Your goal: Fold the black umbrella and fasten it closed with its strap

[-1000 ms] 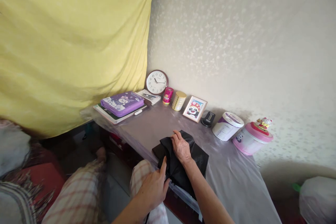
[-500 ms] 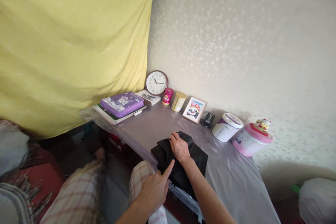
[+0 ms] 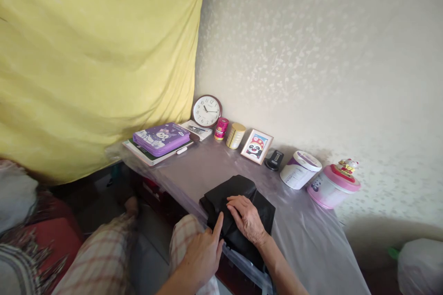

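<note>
A folded black cloth item (image 3: 238, 189), with a slight sheen, lies at the table's near edge; its exact kind does not show. Spread over the top of it is my right hand (image 3: 247, 221), palm down, fingers stretched and slightly bent. My left hand (image 3: 202, 258) is at the near left side of the black cloth. Its index finger points forward against the cloth and its thumb stands apart, while the other fingers are mostly hidden. Clear plastic sheeting (image 3: 247, 267) hangs below the cloth at the table edge.
Along the wall stand a clock (image 3: 206, 111), a pink can (image 3: 221, 128), a yellow-lidded tin (image 3: 236, 136), a panda picture frame (image 3: 256, 146), a black device (image 3: 274, 160), a white tub (image 3: 300, 170) and a pink-lidded tub (image 3: 332, 189). A purple case (image 3: 161, 138) lies on books at left.
My right hand has slid over the black cloth toward me and to the right, leaving its far part uncovered. My left hand has moved only slightly, staying at the near left side.
</note>
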The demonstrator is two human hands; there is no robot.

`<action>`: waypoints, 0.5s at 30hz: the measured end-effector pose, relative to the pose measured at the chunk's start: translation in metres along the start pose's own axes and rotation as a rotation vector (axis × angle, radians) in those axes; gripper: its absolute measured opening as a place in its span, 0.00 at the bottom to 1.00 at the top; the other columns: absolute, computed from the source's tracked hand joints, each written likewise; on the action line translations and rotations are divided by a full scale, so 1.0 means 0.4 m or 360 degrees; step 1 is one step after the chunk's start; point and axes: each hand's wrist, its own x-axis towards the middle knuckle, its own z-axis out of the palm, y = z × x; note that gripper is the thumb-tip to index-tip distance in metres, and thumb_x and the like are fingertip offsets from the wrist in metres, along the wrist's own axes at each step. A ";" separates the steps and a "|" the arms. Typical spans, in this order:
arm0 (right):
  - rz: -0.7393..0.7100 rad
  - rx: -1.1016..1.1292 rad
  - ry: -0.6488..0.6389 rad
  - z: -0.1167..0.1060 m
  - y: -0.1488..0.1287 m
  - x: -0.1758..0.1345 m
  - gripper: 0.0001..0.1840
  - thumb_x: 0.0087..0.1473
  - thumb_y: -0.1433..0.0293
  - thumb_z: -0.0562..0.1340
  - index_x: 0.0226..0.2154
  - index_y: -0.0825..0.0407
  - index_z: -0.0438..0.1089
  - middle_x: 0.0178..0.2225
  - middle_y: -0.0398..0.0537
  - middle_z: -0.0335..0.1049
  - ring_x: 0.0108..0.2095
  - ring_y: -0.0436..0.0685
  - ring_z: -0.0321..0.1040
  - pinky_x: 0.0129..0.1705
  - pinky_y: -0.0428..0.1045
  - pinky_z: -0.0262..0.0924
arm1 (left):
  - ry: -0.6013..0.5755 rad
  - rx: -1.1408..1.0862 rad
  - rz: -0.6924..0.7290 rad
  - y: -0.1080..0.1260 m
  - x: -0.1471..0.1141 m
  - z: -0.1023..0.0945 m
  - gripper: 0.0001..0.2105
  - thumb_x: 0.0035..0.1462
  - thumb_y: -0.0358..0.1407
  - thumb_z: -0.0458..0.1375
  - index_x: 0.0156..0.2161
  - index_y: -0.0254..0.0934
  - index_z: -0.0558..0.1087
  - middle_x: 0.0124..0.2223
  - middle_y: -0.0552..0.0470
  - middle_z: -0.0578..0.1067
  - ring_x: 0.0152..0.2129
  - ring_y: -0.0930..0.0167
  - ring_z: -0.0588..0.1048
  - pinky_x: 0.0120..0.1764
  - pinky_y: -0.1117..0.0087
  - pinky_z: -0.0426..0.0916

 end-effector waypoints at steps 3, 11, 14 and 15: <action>0.0001 -0.0126 -0.0023 0.018 0.052 -0.015 0.14 0.60 0.69 0.51 0.43 0.50 0.68 0.46 0.50 0.70 0.52 0.56 0.61 0.56 0.59 0.51 | -0.0012 0.0007 -0.0006 0.001 0.000 -0.002 0.27 0.61 0.36 0.40 0.64 0.38 0.39 0.40 0.44 0.74 0.33 0.65 0.74 0.33 0.69 0.62; 0.0343 -0.0435 0.0019 0.031 0.226 0.057 0.19 0.61 0.65 0.46 0.43 0.53 0.69 0.47 0.55 0.70 0.50 0.59 0.64 0.52 0.61 0.56 | -0.0018 0.0015 -0.0058 0.007 0.002 -0.004 0.27 0.61 0.36 0.41 0.63 0.40 0.40 0.40 0.44 0.74 0.34 0.64 0.74 0.34 0.68 0.62; 0.0397 -0.0587 0.0177 0.024 0.218 0.065 0.18 0.61 0.66 0.47 0.44 0.53 0.69 0.49 0.56 0.68 0.50 0.60 0.64 0.52 0.62 0.55 | 0.0000 -0.0008 -0.0049 0.007 0.003 0.001 0.27 0.61 0.36 0.41 0.63 0.39 0.41 0.40 0.45 0.74 0.34 0.65 0.73 0.34 0.68 0.62; 0.0371 -0.0600 0.0226 0.025 0.201 0.062 0.18 0.61 0.66 0.48 0.45 0.53 0.68 0.50 0.56 0.67 0.51 0.60 0.63 0.53 0.62 0.54 | 0.0004 -0.0014 -0.0046 0.007 0.002 0.002 0.26 0.61 0.36 0.41 0.63 0.39 0.41 0.40 0.45 0.74 0.33 0.65 0.74 0.34 0.69 0.62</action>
